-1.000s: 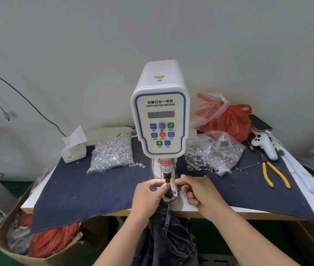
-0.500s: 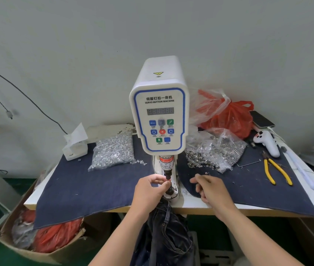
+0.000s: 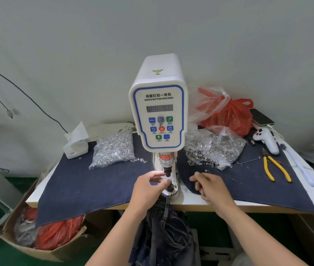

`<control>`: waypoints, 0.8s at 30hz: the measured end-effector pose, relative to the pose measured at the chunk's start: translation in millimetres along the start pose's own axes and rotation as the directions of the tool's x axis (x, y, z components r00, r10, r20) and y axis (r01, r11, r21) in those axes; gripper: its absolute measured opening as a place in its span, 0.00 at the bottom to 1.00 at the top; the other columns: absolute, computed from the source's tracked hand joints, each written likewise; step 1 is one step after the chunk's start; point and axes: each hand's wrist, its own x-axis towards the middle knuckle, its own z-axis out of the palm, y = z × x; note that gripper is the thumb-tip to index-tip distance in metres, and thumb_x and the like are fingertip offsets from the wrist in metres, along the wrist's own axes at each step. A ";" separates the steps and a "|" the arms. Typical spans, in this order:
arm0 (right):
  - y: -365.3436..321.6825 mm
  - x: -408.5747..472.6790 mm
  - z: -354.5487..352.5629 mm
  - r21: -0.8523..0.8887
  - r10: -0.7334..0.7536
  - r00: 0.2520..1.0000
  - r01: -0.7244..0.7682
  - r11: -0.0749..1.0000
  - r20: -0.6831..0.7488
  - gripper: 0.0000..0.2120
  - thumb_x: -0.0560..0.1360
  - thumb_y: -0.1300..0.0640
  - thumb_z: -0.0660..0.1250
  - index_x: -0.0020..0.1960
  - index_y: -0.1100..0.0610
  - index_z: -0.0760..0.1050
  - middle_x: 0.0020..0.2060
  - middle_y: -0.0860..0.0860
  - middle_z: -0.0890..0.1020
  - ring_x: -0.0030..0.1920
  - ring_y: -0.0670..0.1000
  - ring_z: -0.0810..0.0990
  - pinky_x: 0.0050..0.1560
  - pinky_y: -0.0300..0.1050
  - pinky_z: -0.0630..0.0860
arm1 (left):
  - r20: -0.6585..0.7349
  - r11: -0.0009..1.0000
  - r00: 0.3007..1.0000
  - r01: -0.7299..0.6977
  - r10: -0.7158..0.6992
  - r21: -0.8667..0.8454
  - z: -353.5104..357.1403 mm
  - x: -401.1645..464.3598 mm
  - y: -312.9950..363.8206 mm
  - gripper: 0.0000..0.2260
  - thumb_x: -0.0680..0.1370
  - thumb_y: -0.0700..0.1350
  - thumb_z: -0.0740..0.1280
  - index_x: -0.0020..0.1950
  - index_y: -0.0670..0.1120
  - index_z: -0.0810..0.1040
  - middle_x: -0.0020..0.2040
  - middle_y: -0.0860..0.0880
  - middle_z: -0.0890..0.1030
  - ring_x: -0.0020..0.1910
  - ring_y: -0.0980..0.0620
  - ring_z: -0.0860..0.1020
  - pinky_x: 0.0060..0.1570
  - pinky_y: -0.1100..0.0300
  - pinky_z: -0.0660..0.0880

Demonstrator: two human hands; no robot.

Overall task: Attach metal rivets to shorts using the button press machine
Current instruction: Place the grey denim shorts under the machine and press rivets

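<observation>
Hanging off the surface (image 3: 200,203) edge, the denim shorts (image 3: 168,233) are seen below the button press machine (image 3: 159,112) — something small is pinched by the left hand (image 3: 148,187) at the die, while the right hand (image 3: 209,186) is loosely curled, empty, near loose rivets (image 3: 208,171).

Garment workshop, rivet station.
I work at a bench (image 3: 200,203) carrying a servo button machine (image 3: 158,112), denim mat (image 3: 87,181), bagged rivets (image 3: 114,150), bagged eyelets (image 3: 215,148) and pliers (image 3: 275,167); a scrap carton (image 3: 43,250) stands below.
</observation>
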 end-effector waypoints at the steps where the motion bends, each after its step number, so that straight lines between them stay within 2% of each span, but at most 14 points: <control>1: -1.7 -2.1 0.4 -0.026 -0.011 1.000 0.012 1.000 0.007 0.15 0.84 0.52 0.63 0.47 0.57 0.85 0.32 0.53 0.76 0.25 0.45 0.66 0.25 0.39 0.60 | -0.004 1.000 1.000 0.004 -0.004 -0.022 -1.1 -1.0 0.1 0.05 0.78 0.50 0.77 0.53 0.58 0.85 0.45 0.59 0.87 0.46 0.59 0.84 0.53 0.62 0.78; 3: -4.9 -9.4 0.4 -0.063 -0.043 0.998 0.046 0.997 0.046 0.14 0.84 0.52 0.64 0.46 0.55 0.85 0.32 0.52 0.77 0.26 0.46 0.67 0.27 0.40 0.62 | -0.027 0.996 0.998 0.046 -0.048 -0.078 -5.6 -3.7 0.4 0.03 0.80 0.49 0.73 0.51 0.56 0.87 0.46 0.59 0.87 0.47 0.62 0.83 0.49 0.65 0.74; 5: -7.7 -22.8 0.1 -0.146 -0.118 0.974 0.147 0.978 0.192 0.14 0.83 0.49 0.65 0.44 0.51 0.85 0.34 0.49 0.80 0.30 0.47 0.71 0.33 0.41 0.68 | -0.033 0.973 0.987 0.151 -0.159 -0.177 -13.6 -6.9 -0.7 0.07 0.82 0.50 0.71 0.47 0.55 0.88 0.44 0.58 0.86 0.43 0.63 0.82 0.47 0.63 0.74; 7: -7.2 -39.2 1.0 -0.295 -0.153 0.890 0.298 0.908 0.429 0.10 0.79 0.44 0.69 0.44 0.47 0.83 0.40 0.45 0.84 0.38 0.43 0.78 0.44 0.39 0.74 | 0.008 0.902 0.961 0.263 -0.277 -0.342 -22.8 -10.8 -1.0 0.08 0.82 0.49 0.70 0.46 0.53 0.88 0.41 0.55 0.85 0.40 0.54 0.83 0.45 0.58 0.78; 9: -2.1 -52.4 4.2 -0.424 -0.093 0.794 0.415 0.805 0.600 0.10 0.72 0.38 0.73 0.49 0.41 0.80 0.47 0.39 0.82 0.46 0.38 0.79 0.48 0.33 0.73 | 0.003 0.815 0.936 0.307 -0.351 -0.491 -29.3 -13.1 0.2 0.08 0.82 0.47 0.71 0.46 0.48 0.88 0.38 0.54 0.84 0.36 0.52 0.81 0.39 0.57 0.79; 11: 6.7 -62.1 7.7 -0.493 -0.070 0.767 0.476 0.729 0.637 0.21 0.67 0.34 0.75 0.55 0.36 0.74 0.53 0.35 0.76 0.53 0.37 0.76 0.51 0.32 0.71 | -0.006 0.718 0.905 0.333 -0.425 -0.611 -32.9 -14.9 3.2 0.06 0.81 0.44 0.72 0.46 0.45 0.87 0.35 0.52 0.81 0.30 0.54 0.78 0.31 0.60 0.78; 14: 23.6 -72.3 9.3 -0.505 -0.137 0.806 0.482 0.716 0.576 0.34 0.63 0.32 0.77 0.60 0.36 0.61 0.57 0.30 0.67 0.58 0.36 0.72 0.53 0.31 0.70 | 0.104 0.464 0.829 0.406 -0.549 -0.787 -39.6 -16.7 6.5 0.05 0.80 0.41 0.73 0.45 0.43 0.85 0.33 0.50 0.78 0.27 0.54 0.76 0.30 0.59 0.78; 15: 28.4 -74.7 9.1 -0.489 -0.165 0.807 0.491 0.721 0.566 0.35 0.64 0.33 0.76 0.61 0.37 0.59 0.58 0.31 0.66 0.58 0.37 0.73 0.53 0.31 0.71 | 0.143 0.389 0.808 0.420 -0.571 -0.820 -42.8 -17.5 6.9 0.04 0.80 0.41 0.73 0.45 0.43 0.84 0.32 0.50 0.78 0.27 0.53 0.75 0.31 0.58 0.78; 17: 32.6 -78.1 8.5 -0.463 -0.246 0.799 0.535 0.707 0.549 0.28 0.69 0.37 0.75 0.58 0.36 0.59 0.58 0.32 0.69 0.58 0.38 0.74 0.54 0.31 0.70 | 0.177 0.305 0.786 0.422 -0.592 -0.854 -48.7 -18.0 5.8 0.04 0.80 0.41 0.73 0.46 0.43 0.83 0.32 0.49 0.77 0.26 0.52 0.75 0.30 0.58 0.78; 18: 31.8 -79.1 8.2 -0.458 -0.279 0.799 0.549 0.699 0.532 0.24 0.72 0.40 0.74 0.57 0.35 0.60 0.57 0.33 0.71 0.58 0.39 0.75 0.55 0.31 0.69 | 0.169 0.305 0.784 0.417 -0.597 -0.856 -51.0 -18.5 4.3 0.05 0.81 0.42 0.73 0.46 0.43 0.82 0.32 0.49 0.76 0.26 0.52 0.75 0.29 0.58 0.78; 19: 29.8 -79.5 8.1 -0.446 -0.306 0.802 0.553 0.703 0.512 0.21 0.74 0.43 0.73 0.56 0.35 0.61 0.56 0.34 0.74 0.58 0.39 0.76 0.55 0.31 0.69 | 0.138 0.355 0.791 0.413 -0.595 -0.839 -52.4 -19.6 2.3 0.07 0.81 0.45 0.73 0.45 0.44 0.83 0.33 0.49 0.77 0.28 0.52 0.76 0.30 0.58 0.79; 20: 26.9 -79.6 7.7 -0.425 -0.326 0.809 0.548 0.720 0.490 0.19 0.75 0.45 0.72 0.56 0.35 0.63 0.56 0.34 0.75 0.59 0.40 0.77 0.57 0.31 0.69 | 0.081 0.458 0.811 0.406 -0.580 -0.791 -52.8 -21.2 -1.5 0.10 0.81 0.49 0.73 0.44 0.45 0.84 0.35 0.49 0.78 0.32 0.51 0.78 0.34 0.57 0.79; 22: 18.0 -78.0 6.2 -0.366 -0.332 0.832 0.507 0.781 0.445 0.18 0.75 0.47 0.72 0.56 0.36 0.65 0.56 0.35 0.79 0.62 0.37 0.77 0.60 0.28 0.67 | -0.052 0.736 0.886 0.349 -0.462 -0.580 -52.6 -26.1 -7.2 0.13 0.81 0.57 0.71 0.45 0.49 0.87 0.42 0.50 0.83 0.41 0.51 0.82 0.43 0.56 0.79; 24: 6.5 -77.6 4.4 -0.310 -0.290 0.857 0.439 0.843 0.427 0.20 0.74 0.47 0.73 0.57 0.36 0.65 0.56 0.32 0.80 0.62 0.33 0.76 0.59 0.25 0.66 | -0.083 0.937 0.974 0.176 -0.209 -0.300 -54.8 -36.7 -9.7 0.13 0.78 0.65 0.70 0.49 0.57 0.86 0.46 0.57 0.85 0.47 0.58 0.83 0.44 0.66 0.76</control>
